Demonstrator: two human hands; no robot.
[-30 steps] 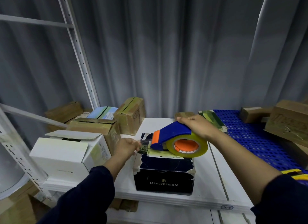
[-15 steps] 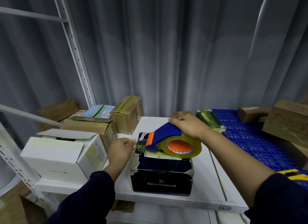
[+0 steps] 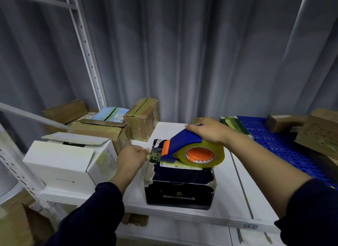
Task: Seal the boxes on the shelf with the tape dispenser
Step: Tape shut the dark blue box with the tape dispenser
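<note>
Blue plastic and an orange hub mark the tape dispenser (image 3: pixel 182 142), which rests on the lid of the dark box (image 3: pixel 179 194) standing near the front edge of the white shelf (image 3: pixel 237 190). The right hand (image 3: pixel 206 131) lies over its handle from behind, fingers curled round the blue shell. The dispenser's nose points left, straight at the left hand (image 3: pixel 131 157), which sits just beside the box's left top edge. Its fingers are curled, and thumb and forefinger appear to pinch the tape end (image 3: pixel 154 154) down at that edge. The strip's long axis therefore runs left to right across the lid. Judging from this, the coming pull goes rightward, away from the anchoring left hand, and the right hand alone is placed to make it.
</note>
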